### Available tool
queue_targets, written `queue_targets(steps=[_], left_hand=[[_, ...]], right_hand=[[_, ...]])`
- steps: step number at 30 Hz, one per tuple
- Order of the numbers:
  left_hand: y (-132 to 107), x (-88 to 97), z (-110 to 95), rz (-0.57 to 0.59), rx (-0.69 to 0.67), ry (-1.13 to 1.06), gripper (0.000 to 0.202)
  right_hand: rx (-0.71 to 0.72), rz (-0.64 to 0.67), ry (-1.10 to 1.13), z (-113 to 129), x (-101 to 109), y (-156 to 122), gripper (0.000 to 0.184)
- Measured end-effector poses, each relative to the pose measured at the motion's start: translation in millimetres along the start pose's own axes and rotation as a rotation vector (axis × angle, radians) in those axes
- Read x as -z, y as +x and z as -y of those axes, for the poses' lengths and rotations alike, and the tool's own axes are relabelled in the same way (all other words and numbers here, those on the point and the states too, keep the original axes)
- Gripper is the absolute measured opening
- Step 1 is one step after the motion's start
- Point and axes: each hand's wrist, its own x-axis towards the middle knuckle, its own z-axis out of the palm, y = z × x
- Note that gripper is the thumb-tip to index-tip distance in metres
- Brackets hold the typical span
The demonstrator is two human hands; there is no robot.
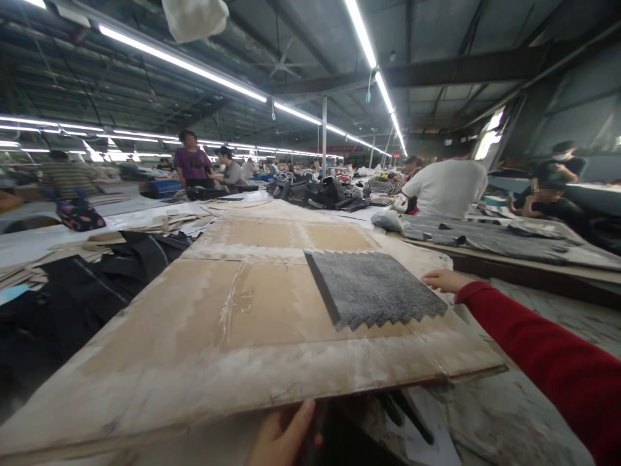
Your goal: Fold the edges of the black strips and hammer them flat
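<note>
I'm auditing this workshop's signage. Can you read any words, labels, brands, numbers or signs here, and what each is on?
Nothing is legible: the far red banner may carry lettering, but it is too small and blurred to read; no writing shows on the chalk-dusted cardboard board or the grey zigzag-edged fabric piece.

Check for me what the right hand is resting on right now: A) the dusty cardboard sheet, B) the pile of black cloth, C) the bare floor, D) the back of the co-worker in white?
A. The right hand, in a red sleeve, lies on the cardboard sheet near its far right corner, just beyond the zigzag-edged grey fabric piece.
</note>
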Motion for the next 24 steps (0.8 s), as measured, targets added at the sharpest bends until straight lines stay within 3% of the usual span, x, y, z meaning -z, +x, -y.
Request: queue_targets(steps=[4, 7, 10, 16, 24], left_hand=[[-5, -2.1, -32, -0.025, -0.058, -0.212, 0.056], [-9, 1.2, -58, -0.077, -0.152, -0.312, 0.048], [-10, 9.3, -69, -0.142, -0.208, -0.381, 0.044], [-4, 20.5, -48, -0.254, -0.161, -0.522, 0.040], [18, 43.0, -33, -0.316, -0.275, -0.511, 0.047]], right_hand=[[0.084, 0.034, -0.010, 13, -3, -13, 0.032], [0.194, 0.086, 0.004, 46, -14, -18, 0.037], [0.310, 0.157, 0.029, 88, -29, -26, 0.039], [0.393, 0.293, 0.091, 148, -60, -50, 0.038], [0.188, 0.409, 0.311, 185, -88, -49, 0.019]])
